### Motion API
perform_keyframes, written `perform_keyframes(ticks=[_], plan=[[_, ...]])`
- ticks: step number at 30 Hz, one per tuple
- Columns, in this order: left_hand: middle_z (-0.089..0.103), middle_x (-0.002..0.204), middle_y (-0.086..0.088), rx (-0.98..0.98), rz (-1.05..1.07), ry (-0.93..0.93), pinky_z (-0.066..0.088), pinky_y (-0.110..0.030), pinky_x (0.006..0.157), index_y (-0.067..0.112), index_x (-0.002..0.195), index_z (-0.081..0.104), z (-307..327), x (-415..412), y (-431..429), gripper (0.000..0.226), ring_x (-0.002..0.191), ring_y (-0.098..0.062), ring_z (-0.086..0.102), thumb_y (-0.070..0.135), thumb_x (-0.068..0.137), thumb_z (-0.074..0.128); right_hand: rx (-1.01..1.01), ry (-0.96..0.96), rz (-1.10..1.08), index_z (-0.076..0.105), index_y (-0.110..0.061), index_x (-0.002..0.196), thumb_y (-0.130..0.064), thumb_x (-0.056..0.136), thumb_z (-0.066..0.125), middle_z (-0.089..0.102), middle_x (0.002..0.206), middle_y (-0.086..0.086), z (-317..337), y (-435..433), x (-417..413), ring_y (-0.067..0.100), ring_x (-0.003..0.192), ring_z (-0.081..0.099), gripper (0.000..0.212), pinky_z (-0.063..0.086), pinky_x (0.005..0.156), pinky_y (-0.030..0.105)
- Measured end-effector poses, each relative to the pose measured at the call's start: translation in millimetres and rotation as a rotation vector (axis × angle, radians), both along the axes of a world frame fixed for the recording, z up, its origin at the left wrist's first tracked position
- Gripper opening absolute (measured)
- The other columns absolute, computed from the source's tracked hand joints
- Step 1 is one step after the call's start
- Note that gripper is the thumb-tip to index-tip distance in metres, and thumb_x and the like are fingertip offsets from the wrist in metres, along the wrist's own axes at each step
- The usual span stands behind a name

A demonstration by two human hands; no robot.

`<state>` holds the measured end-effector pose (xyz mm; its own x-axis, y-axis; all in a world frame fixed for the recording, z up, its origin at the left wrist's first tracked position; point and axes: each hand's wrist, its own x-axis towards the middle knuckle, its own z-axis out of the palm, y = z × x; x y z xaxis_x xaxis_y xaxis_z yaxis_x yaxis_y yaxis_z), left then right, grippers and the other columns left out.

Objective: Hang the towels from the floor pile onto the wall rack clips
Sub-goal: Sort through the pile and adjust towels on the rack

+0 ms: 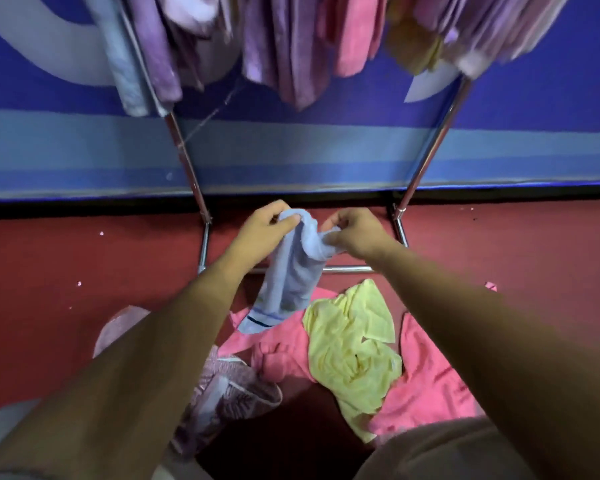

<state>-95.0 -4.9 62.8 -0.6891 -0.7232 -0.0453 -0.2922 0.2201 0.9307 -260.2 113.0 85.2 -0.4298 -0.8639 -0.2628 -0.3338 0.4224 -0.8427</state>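
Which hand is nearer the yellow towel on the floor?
Right. The right hand is just beyond the yellow towel; the left hand is farther off to its left.

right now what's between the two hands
In the head view, the top of the blue towel bridges them; the left hand and right hand each pinch it.

Your pale blue towel (pixel 293 271) carries thin dark blue stripes near its lower hem. In the pile below it you have a plain pastel yellow towel (pixel 352 344), a bright pink towel (pixel 430 386) and a mauve towel (pixel 229 386) printed with a pale leaf-like pattern. The floor (pixel 66 265) is dark red. The wall (pixel 326 109) facing you is deep blue above a lighter blue band, with white shapes painted on it. The rack (pixel 187 161) is shiny silver, and its hanging towels (pixel 291 46) are purple, pink, pale blue and yellow.
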Motion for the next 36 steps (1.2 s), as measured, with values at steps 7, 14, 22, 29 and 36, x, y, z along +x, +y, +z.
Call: perform_keyframes(ticks=[7, 14, 22, 29, 36], plan=[[0.051, 0.066, 0.005, -0.186, -0.122, 0.053, 0.034, -0.027, 0.057, 0.013, 0.078, 0.06, 131, 32, 32, 0.029, 0.061, -0.007, 0.042, 0.042, 0.082, 0.064, -0.267, -0.173, -0.162, 0.07, -0.007, 0.086, 0.001, 0.079, 0.071, 0.063, 0.069, 0.005, 128, 45, 41, 0.008, 0.051, 0.053, 0.011, 0.043, 0.049, 0.019], [0.056, 0.073, 0.0, -0.271, -0.143, -0.018, 0.041, -0.032, 0.068, 0.015, 0.073, 0.058, 153, 79, 67, 0.032, 0.066, -0.008, 0.049, 0.047, 0.073, 0.062, -0.355, -0.519, -0.297, 0.068, -0.004, 0.092, 0.003, 0.075, 0.07, 0.07, 0.077, 0.01, 142, 76, 88, 0.023, 0.071, 0.064, 0.019, 0.052, 0.065, 0.027], [0.056, 0.067, -0.001, -0.141, -0.173, 0.009, 0.04, -0.034, 0.069, 0.015, 0.079, 0.059, 162, 98, 65, 0.037, 0.067, -0.011, 0.047, 0.051, 0.079, 0.065, -0.189, -0.349, -0.1, 0.068, -0.006, 0.09, 0.001, 0.063, 0.073, 0.065, 0.078, 0.01, 148, 91, 89, 0.021, 0.074, 0.058, 0.028, 0.048, 0.071, 0.032], [0.063, 0.079, -0.005, -0.031, -0.157, 0.154, 0.041, -0.038, 0.076, 0.016, 0.085, 0.064, 173, 103, 74, 0.032, 0.076, -0.014, 0.052, 0.048, 0.084, 0.067, -0.303, -0.453, 0.131, 0.072, -0.008, 0.081, -0.017, 0.093, 0.067, 0.061, 0.071, 0.001, 164, 85, 112, 0.014, 0.068, 0.054, 0.016, 0.046, 0.07, 0.03], [0.07, 0.08, -0.003, -0.083, -0.246, 0.099, 0.045, -0.028, 0.075, 0.016, 0.086, 0.072, 183, 108, 74, 0.011, 0.076, -0.007, 0.057, 0.027, 0.086, 0.074, -0.324, -0.048, 0.162, 0.071, -0.002, 0.082, -0.012, 0.088, 0.074, 0.055, 0.058, -0.008, 165, 78, 112, 0.007, 0.055, 0.042, 0.011, 0.035, 0.057, 0.022]])
